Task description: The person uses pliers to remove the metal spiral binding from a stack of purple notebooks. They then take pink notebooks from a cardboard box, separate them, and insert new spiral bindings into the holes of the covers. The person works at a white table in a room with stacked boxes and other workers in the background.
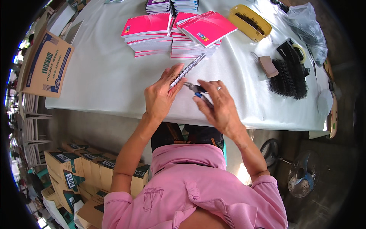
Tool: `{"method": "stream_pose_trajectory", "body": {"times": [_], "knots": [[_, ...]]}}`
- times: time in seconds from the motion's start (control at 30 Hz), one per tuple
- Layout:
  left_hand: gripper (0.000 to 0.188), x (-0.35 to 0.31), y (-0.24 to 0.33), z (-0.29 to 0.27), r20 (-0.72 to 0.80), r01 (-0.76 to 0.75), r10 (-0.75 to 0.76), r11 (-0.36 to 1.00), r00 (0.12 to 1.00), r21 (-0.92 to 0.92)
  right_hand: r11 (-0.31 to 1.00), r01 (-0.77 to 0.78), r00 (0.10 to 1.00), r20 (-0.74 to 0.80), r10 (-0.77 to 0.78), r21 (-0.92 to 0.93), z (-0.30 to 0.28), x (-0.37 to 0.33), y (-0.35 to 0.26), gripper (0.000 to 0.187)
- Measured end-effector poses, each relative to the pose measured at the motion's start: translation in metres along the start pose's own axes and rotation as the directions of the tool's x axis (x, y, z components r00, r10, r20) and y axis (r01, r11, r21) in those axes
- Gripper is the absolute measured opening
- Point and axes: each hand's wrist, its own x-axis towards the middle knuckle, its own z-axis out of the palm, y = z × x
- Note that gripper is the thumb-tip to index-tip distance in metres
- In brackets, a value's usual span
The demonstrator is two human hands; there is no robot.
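Note:
Over the near part of the table, my left hand (161, 93) grips a spiral notebook (187, 70) with its coil turned up. The coil slants away toward the far right. My right hand (220, 103) is closed around a pair of pliers (199, 92) with dark and blue handles. The pliers' tips point at the near end of the coil, beside my left fingers; whether they touch it I cannot tell. Just beyond my hands stand stacks of pink notebooks (150, 26), and one pink notebook (207, 28) lies askew on top of the right stack.
A yellow tray (234, 20) of small dark pieces sits far right. Nearer are a pile of black coils (288, 82), a brown block (268, 67), a tape dispenser (288, 49) and a plastic bag (307, 28). A cardboard box (48, 63) is at left; cartons (91, 168) and a fan (304, 175) stand below.

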Motion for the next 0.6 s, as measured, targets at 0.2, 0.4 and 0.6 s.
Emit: {"method": "stream_pose_trajectory", "body": {"times": [0.2, 0.4, 0.6], "knots": [[0.045, 0.003, 0.011, -0.003, -0.022, -0.114, 0.120, 0.978, 0.993, 0.177, 0.994, 0.078, 0.997, -0.021, -0.080, -0.075, 0.005, 0.001, -0.010, 0.031], [0.048, -0.003, 0.017, -0.007, -0.020, -0.142, 0.157, 0.938, 0.987, 0.317, 0.618, -0.497, 0.840, 0.517, 0.165, 0.609, -0.013, 0.014, 0.004, 0.027], [0.046, -0.009, -0.003, -0.040, 0.016, -0.189, 0.204, 0.868, 0.979, 0.459, 0.948, -0.154, 0.894, 0.447, 0.014, 0.278, -0.026, 0.035, 0.039, 0.027]]}}
